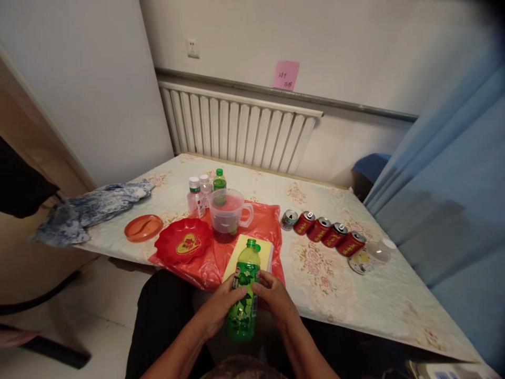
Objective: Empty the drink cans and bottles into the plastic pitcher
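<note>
Both hands grip a green plastic bottle (243,313) near the table's front edge, its neck uppermost and leaning slightly away. My left hand (221,304) wraps its left side, thumb across the label. On the right side, my right hand (277,301) closes on it with the thumb on the front. A green cap appears beside the neck; how it is attached I cannot make out. Behind the bottle lies a yellow paper pad (237,255) on a red plastic bag (266,220). Just beyond stands a clear measuring jug (226,211) with some dark contents at its bottom.
Left of the jug lie a red scalloped plate (169,239) and an orange lid (143,228). Small bottles (195,200) stand behind. Several drink cans (319,230) form a row at right, ending near a clear jar (369,258). A blue curtain (453,173) hangs at right.
</note>
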Demonstrator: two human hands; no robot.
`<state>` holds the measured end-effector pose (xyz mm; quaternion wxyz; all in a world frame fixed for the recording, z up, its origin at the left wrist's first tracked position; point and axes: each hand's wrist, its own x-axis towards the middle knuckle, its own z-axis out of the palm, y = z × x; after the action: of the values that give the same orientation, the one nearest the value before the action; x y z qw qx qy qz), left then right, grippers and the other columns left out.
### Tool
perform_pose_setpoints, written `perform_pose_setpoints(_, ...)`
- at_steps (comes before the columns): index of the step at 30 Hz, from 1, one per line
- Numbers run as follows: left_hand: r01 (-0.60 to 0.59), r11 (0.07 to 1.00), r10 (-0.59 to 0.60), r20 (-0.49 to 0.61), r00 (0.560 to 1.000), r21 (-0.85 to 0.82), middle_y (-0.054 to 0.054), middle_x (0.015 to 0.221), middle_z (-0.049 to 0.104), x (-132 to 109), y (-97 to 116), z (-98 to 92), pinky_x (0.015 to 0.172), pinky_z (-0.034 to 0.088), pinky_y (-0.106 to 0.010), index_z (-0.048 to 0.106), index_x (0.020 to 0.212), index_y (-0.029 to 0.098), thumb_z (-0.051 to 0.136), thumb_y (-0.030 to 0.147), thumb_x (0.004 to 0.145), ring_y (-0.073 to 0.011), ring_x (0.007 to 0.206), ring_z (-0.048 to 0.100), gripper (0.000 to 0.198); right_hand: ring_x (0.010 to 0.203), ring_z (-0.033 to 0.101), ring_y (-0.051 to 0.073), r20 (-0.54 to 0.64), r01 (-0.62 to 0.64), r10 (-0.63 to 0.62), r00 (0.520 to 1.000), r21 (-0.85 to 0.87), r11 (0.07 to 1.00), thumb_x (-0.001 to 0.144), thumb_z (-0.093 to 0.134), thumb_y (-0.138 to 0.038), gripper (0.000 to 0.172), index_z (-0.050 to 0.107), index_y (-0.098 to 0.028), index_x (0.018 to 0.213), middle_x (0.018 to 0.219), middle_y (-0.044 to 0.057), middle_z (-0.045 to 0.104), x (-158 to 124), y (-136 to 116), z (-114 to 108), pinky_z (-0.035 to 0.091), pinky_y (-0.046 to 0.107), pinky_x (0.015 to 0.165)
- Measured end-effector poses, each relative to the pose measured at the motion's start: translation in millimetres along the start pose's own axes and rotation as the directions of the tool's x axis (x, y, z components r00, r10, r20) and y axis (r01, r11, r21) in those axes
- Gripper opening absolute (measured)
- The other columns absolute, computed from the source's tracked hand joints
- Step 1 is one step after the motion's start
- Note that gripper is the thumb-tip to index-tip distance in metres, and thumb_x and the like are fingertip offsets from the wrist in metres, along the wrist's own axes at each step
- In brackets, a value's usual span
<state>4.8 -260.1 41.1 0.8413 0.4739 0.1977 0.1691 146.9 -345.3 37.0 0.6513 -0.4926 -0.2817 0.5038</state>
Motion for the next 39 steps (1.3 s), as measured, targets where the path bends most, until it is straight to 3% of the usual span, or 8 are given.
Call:
perform_pose_setpoints(15,0.009,0.999,-0.009,-0.002,1.000,-0.034,-0.010,0.120,0.067,3,-3,-4.1,0.087,0.048,-0.032,0.057,0.126,0.019,0.071,0.036,0.081,-0.0243,0.104,0.065,0.051,0.105,0.066,0.029,0.025,0.007,-0.007,1.000,0.005,1.000,0.067,0.081,-0.044,0.048,0.070,-0.019,0.107,0.106,0.009,0.073,-7,-13,8,0.044,0.045,0.100)
perform_pose_setpoints(32,0.015,0.998,-0.013,-0.026,1.000,0.054,-0.009,0.122,0.066,0,-6,-3.5,0.089,0.050,-0.034,0.051,0.131,0.020,0.070,0.038,0.081,-0.0254,0.108,0.063,0.056,0.096,0.067,0.026,-0.109,0.002,-0.011,0.994,-0.083,0.997,0.067,0.078,-0.044,0.044,0.071,-0.018,0.102,0.095,0.006,0.074,-4,-3,13,0.050,0.038,0.087)
perform_pose_setpoints(39,0.017,1.000,-0.017,-0.009,1.000,-0.020,-0.010,0.121,0.066,1,-7,-4.8,0.089,0.049,-0.035,0.054,0.130,0.020,0.071,0.037,0.079,-0.0257,0.105,0.064,0.056,0.101,0.066,0.030,-0.171,0.011,-0.034,0.985,-0.135,0.991,0.066,0.078,-0.052,0.051,0.070,-0.018,0.102,0.097,0.007,0.074,-1,5,12,0.049,0.042,0.092)
